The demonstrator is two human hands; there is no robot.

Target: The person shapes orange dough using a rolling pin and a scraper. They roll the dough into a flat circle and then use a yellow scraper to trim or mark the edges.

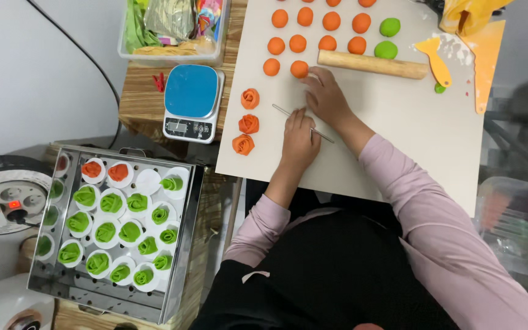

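So the person is leaning over a big pale work board (398, 128) that fills the upper middle and right of the frame. The left hand (299, 139) rests near the middle of the board, fingers curled down and bunched together, right on a thin metal rod (304, 123) that runs diagonally under it; can't tell if it's actually pinching it or just pressing on it. The right hand (327, 98) sits just above and to the right, fingers loosely bent, with the fingertips reaching up to touch an orange dough ball (299, 69), the closest one in a grid of orange balls (313, 33) along the top of the board. A wooden rolling pin (372, 64) lies just right of that ball, with two green dough balls (388, 38) above it. Down the left edge of the board there are three finished orange dough roses (247, 121) in a column. Left of the board is a blue-topped kitchen scale (192, 101), and in the lower left a metal steamer tray (181, 256) holds mostly green roses (111, 235) in white paper cups, plus a couple of orange ones. A yellow plastic scraper (435, 56) sits at the upper right.
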